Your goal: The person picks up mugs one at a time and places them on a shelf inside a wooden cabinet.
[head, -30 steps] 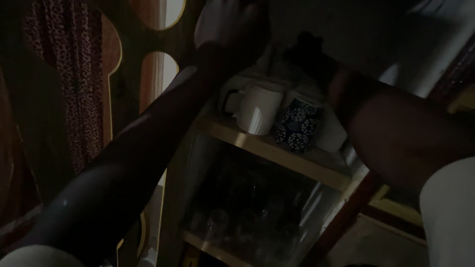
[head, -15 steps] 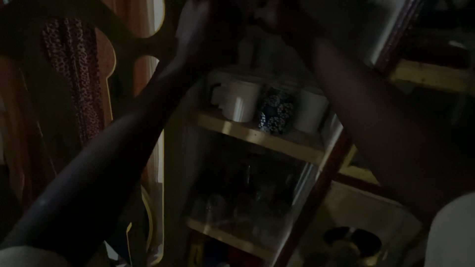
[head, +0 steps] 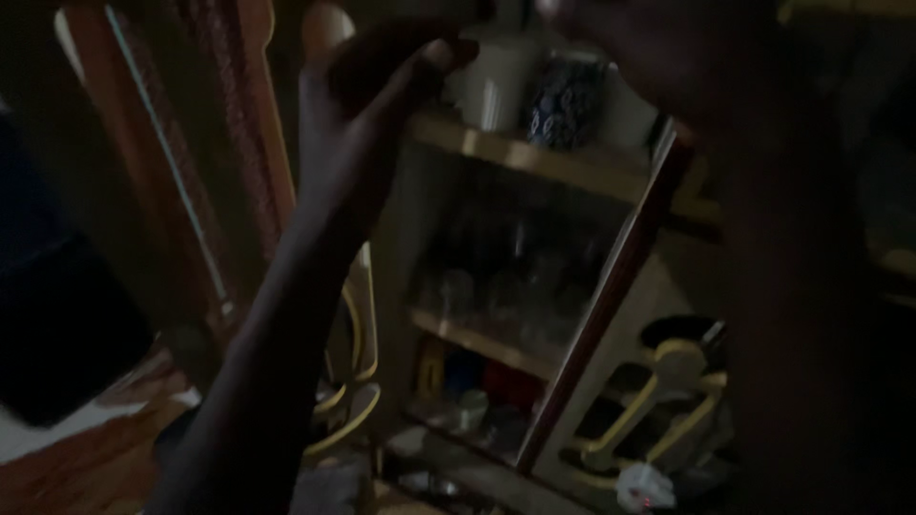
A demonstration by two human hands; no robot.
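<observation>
Very dark frame, cabinet interior. Far left: a dark panel low down, then a reddish wooden door frame running up. Left hand is raised in front of the cabinet's left edge, palm side towards the camera, fingers curled over at the top; grip looks loosely half-closed with nothing clearly in it, though the fingertips are dim, so I cannot tell for sure. Left forearm runs down from it to the bottom edge. Just right of the fingers, on the top shelf: white mug, upright, near the fingertips but touching or not is unclear. Beside it, a blue patterned mug, upright, the two close together. Another pale mug sits just right of that, partly hidden. Below the shelf: glassware on the middle shelf, blurred. Lower shelf holds small coloured items, too dim to identify. A brown door edge slants down right of the shelves. Right hand is a dark blur at the top, above the mugs; grip state cannot be told. Right arm fills the right side.
</observation>
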